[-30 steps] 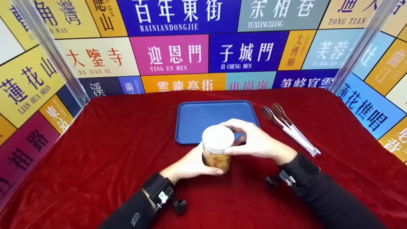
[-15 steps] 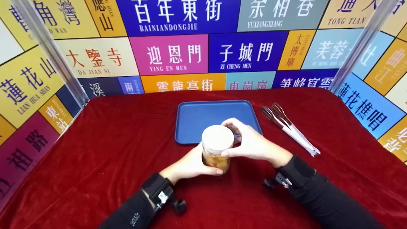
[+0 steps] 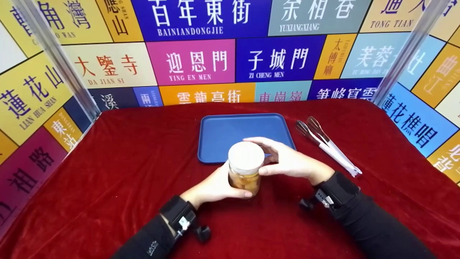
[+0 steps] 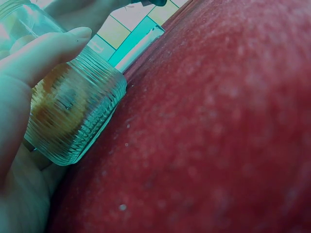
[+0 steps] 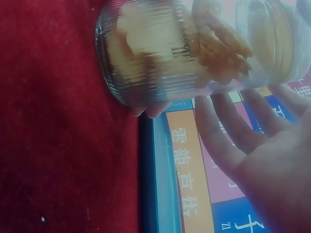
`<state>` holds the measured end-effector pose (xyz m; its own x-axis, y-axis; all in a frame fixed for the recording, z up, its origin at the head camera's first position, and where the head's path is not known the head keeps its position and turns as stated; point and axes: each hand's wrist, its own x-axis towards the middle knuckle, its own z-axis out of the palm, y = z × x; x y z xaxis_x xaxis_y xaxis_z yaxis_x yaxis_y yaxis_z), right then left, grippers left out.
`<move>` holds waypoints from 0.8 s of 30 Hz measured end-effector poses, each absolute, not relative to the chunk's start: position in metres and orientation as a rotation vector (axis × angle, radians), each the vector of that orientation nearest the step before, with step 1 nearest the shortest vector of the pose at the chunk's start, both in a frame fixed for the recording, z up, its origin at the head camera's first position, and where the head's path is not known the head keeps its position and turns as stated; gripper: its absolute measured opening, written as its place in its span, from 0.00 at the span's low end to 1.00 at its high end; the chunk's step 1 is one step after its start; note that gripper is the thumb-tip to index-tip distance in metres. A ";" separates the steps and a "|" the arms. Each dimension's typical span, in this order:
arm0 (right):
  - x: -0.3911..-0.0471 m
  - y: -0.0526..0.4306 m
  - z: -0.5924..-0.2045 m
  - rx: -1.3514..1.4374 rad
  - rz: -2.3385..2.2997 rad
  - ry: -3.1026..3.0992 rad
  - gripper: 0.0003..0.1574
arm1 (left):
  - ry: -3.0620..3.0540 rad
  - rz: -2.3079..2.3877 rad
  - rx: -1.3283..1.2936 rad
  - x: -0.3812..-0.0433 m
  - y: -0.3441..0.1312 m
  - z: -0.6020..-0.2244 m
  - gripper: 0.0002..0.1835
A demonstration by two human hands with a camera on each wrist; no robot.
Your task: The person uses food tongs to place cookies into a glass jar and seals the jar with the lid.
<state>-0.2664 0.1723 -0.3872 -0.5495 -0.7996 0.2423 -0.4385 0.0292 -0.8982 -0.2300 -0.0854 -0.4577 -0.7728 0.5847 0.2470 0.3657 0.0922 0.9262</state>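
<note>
A ribbed clear jar (image 3: 246, 182) with a white lid (image 3: 246, 155) stands at the centre, in front of the tray. Golden-brown pieces of food (image 5: 146, 43) fill much of it, one looking ridged and ring-like through the glass in the left wrist view. My left hand (image 3: 212, 186) grips the jar's body low down, thumb across the near side and fingers mostly hidden behind. Around the right side of the lid my right hand (image 3: 289, 160) is curved, its thumb at the lid's lower edge and its fingers reaching round the far side.
Behind the jar lies a blue tray (image 3: 230, 126) with a raised rim. Tongs (image 3: 330, 147) with dark heads and white handles rest to its right. Red cloth (image 3: 125, 162) covers the table, and panels with large lettering (image 3: 194, 61) enclose the back and sides.
The right hand's fingers and thumb shift around the lid, its wrist swinging left and then back right. The left hand and the jar keep their place.
</note>
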 end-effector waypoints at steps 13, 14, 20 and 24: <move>-0.263 0.170 -0.384 -1.223 -1.456 2.150 0.47 | 2.191 1.744 0.973 -0.230 -0.085 -0.456 0.54; -0.262 0.169 -0.383 -1.218 -1.449 2.171 0.46 | 2.189 1.747 0.976 -0.230 -0.086 -0.456 0.54; -0.257 0.163 -0.383 -1.166 -1.439 2.272 0.46 | 2.189 1.750 0.985 -0.231 -0.086 -0.459 0.54; -0.254 0.160 -0.385 -1.120 -1.449 2.319 0.47 | 2.196 1.741 0.965 -0.230 -0.086 -0.459 0.54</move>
